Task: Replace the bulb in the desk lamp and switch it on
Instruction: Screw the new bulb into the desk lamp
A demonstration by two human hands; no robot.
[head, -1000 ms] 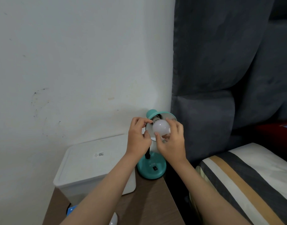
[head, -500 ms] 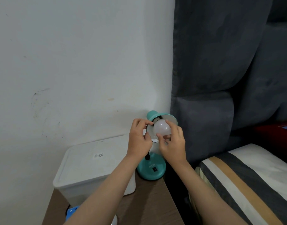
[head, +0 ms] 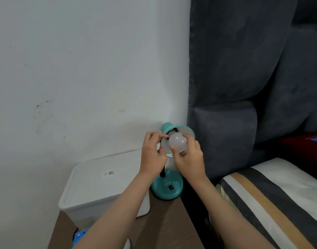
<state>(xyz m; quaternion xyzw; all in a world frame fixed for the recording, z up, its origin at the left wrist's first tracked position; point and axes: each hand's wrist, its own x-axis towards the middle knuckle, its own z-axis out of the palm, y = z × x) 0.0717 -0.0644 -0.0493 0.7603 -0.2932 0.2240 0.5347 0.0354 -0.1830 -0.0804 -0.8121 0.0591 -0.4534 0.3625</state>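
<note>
Bulb (head: pixel 177 143) base hidden inside shade (head: pixel 187 131)

This is a bedroom in a home. A bed (head: pixel 272 200) with a striped cover sits on the right, with a soft dark grey headboard (head: pixel 244 69) behind it. Beside the bed is a small brown table (head: pixel 168 221) by a plain white wall (head: pixel 82 60), holding a little teal lamp (head: pixel 167 187) and a white plastic box (head: pixel 100 187).

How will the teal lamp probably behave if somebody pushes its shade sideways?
The lamp may tip: its shade sits high on a thin black neck. The round base looks broad, so it probably resists somewhat. It stands near the wooden table edge, so sliding seems risky.
</note>
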